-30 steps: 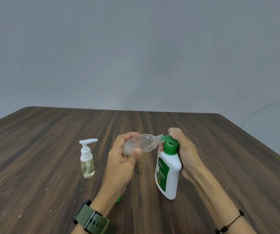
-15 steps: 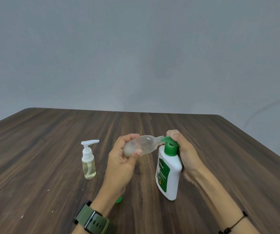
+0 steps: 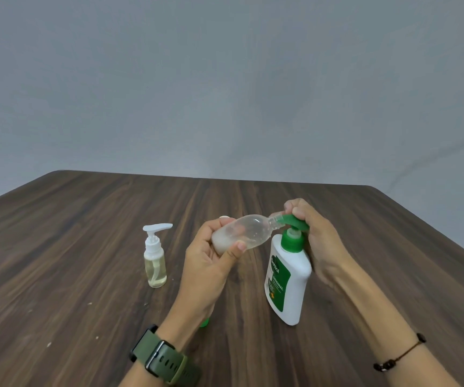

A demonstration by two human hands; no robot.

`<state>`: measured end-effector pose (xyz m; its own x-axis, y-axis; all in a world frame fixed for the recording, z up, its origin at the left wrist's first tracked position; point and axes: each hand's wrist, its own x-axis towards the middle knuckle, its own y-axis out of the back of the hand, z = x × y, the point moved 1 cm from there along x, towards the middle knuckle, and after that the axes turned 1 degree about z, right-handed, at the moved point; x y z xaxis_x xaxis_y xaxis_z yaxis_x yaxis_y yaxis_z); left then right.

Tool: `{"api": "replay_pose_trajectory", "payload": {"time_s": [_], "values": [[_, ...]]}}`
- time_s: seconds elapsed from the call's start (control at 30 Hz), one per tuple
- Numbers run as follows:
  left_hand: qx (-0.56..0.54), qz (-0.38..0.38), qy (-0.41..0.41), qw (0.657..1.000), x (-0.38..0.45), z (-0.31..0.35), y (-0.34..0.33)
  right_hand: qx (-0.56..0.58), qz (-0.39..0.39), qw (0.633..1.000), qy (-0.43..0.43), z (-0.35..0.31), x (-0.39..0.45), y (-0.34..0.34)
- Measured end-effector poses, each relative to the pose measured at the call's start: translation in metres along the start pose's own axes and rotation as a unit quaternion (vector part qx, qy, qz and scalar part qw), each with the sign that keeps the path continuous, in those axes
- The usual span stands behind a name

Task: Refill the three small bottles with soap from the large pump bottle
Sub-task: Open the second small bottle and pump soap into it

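My left hand [image 3: 211, 263] holds a small clear bottle [image 3: 243, 231] on its side, its open neck against the green nozzle of the large pump bottle [image 3: 288, 277]. Whitish soap sits in the small bottle's lower end. The large bottle is white with a green label and stands on the table. My right hand [image 3: 313, 233] is closed over its green pump head, which stands raised on its stem. A second small bottle [image 3: 155, 259] with a white pump top and yellowish liquid stands upright to the left. A third small bottle is not visible.
The dark wood table [image 3: 85, 233] ends at a far edge before a grey wall. A small green object [image 3: 204, 322] peeks out under my left wrist, mostly hidden. A green watch is on my left wrist, a dark cord bracelet on my right.
The pump head has risen from its pressed-down position, and my right hand rose with it. The small bottle's neck tilted up to follow the nozzle.
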<state>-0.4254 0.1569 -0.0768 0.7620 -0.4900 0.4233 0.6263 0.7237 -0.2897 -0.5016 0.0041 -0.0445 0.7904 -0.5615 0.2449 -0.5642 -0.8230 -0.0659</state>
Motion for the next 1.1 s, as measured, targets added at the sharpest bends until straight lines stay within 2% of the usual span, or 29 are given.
{"api": "replay_pose_trajectory", "payload": {"time_s": [0.5,1.1], "values": [[-0.017,0.006,0.000,1.000,-0.003,0.002,-0.006,-0.030,0.000,1.000,0.007,-0.008,0.003,0.000],[0.048,-0.035,-0.010,0.998,-0.004,-0.002,-0.002,-0.033,-0.011,0.999,0.026,0.008,-0.003,0.002]]}}
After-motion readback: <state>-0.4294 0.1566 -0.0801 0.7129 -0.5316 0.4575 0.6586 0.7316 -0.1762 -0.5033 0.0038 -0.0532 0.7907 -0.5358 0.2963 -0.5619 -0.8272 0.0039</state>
